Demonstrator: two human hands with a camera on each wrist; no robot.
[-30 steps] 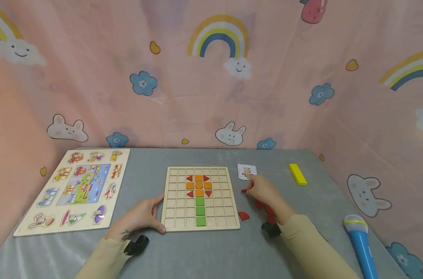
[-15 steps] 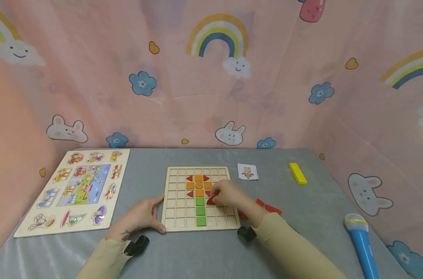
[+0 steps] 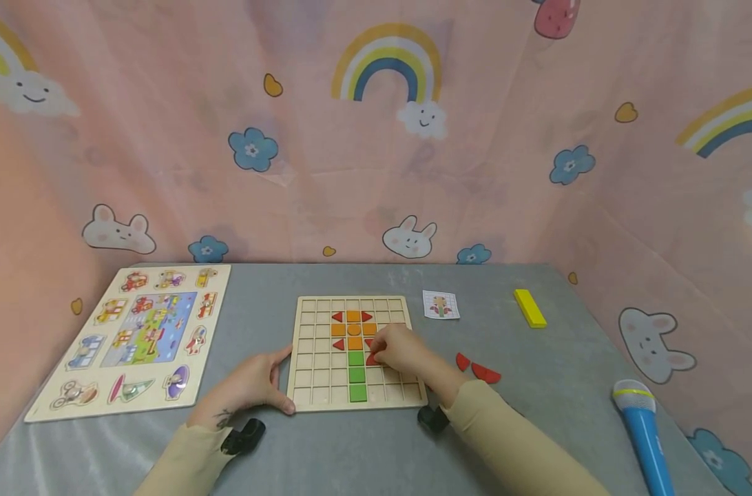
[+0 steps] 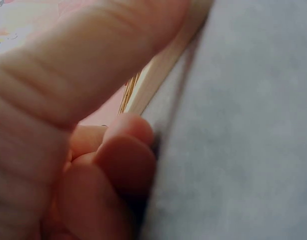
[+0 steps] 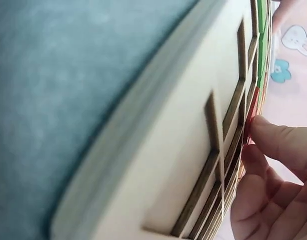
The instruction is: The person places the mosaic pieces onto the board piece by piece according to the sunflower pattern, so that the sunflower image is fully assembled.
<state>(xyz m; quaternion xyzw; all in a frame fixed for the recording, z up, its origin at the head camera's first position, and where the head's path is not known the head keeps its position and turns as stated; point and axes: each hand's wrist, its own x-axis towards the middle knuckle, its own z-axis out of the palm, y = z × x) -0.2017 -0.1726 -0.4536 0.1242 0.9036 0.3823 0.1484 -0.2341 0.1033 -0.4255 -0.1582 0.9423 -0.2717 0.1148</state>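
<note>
A wooden grid board lies on the table with orange, green and red flat pieces set in its cells. My left hand rests against the board's left edge, thumb at the near corner and index finger farther up. In the left wrist view the thumb lies along the wooden edge, with the other fingers bent beside it. Between thumb and fingertips my right hand pinches a small red piece at a cell right of the top green square. The fingers cover most of that piece's outline.
Right of the board lie loose red pieces, among them a wedge and a half-round one. A small pattern card is behind them. Farther right are a yellow block and a blue toy microphone. A picture puzzle board lies left.
My right hand picked up a red piece from the table near the card and carried it left onto the board, where it has shifted slightly. The left hand stays at the board's edge.
</note>
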